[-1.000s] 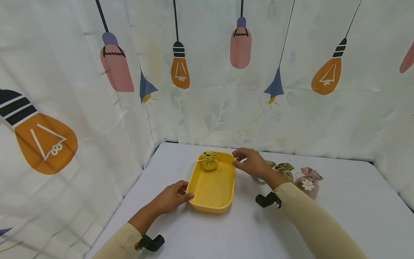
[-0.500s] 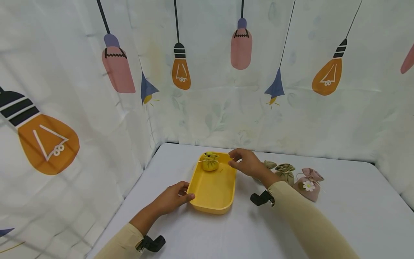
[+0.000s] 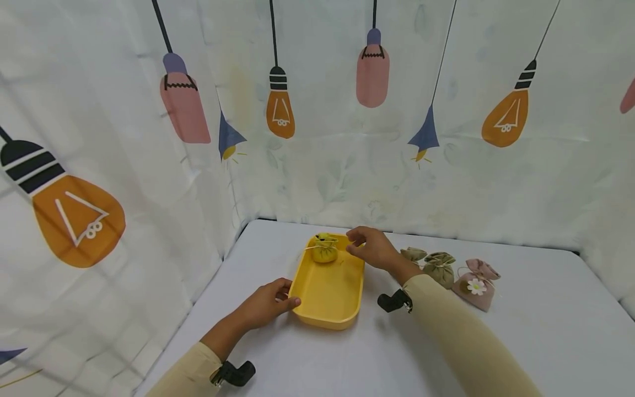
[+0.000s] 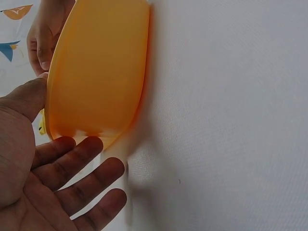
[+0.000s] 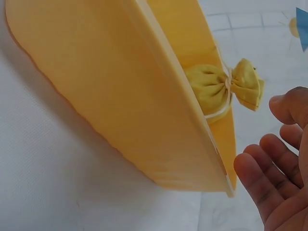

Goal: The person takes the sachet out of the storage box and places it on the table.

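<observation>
A yellow tray point(image 3: 327, 298) lies on the white table, its long side running away from me. My left hand point(image 3: 268, 303) grips its near left edge, with the thumb over the rim and some fingertips against the outer wall in the left wrist view. At the tray's far end sits a small yellow-green drawstring pouch point(image 3: 324, 254), tied with pale cord. By the far right rim hovers my right hand point(image 3: 374, 248), fingers loosely bent and holding nothing. A gap separates it from the pouch in the right wrist view.
To the right of the tray stand a green pouch point(image 3: 439, 269) and a pink pouch point(image 3: 477, 292) with a white flower. Another greenish pouch point(image 3: 414, 254) is partly hidden by my right forearm. Patterned curtain point(image 3: 317, 165) hangs behind the table and along its left side.
My right hand has drifted a little left, over the tray's far right rim. The left hand keeps its hold on the tray, and the pouch inside stays in place.
</observation>
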### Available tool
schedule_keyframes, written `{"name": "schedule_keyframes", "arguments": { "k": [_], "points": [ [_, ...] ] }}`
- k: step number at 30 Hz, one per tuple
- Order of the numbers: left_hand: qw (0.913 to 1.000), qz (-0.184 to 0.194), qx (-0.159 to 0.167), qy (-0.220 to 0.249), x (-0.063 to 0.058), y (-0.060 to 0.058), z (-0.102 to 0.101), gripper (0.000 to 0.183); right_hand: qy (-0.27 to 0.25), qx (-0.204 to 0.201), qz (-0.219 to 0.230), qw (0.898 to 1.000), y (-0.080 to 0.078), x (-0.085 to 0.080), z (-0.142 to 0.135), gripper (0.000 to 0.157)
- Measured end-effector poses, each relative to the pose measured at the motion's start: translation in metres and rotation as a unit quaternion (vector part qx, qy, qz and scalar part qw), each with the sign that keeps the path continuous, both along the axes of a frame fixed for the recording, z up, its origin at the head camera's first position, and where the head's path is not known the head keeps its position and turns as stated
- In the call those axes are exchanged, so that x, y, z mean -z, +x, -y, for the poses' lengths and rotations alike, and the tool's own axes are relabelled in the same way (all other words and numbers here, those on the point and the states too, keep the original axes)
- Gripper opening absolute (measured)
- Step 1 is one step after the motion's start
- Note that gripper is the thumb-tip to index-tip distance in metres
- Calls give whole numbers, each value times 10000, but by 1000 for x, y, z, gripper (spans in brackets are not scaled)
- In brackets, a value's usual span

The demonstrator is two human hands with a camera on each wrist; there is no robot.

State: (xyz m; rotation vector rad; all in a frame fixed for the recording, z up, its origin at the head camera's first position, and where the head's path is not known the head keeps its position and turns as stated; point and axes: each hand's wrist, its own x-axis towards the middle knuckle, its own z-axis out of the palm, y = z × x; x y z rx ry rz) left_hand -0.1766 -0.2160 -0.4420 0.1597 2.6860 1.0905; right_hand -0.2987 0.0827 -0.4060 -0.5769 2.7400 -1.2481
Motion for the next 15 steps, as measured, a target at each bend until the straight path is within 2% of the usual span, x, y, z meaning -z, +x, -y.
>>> {"name": "schedule_keyframes", "arguments": {
  "k": [15],
  "points": [
    [10000,-17,-26,-51,1,1,0,53,257,183,51,9995,-9,2,17,39]
  ]
}}
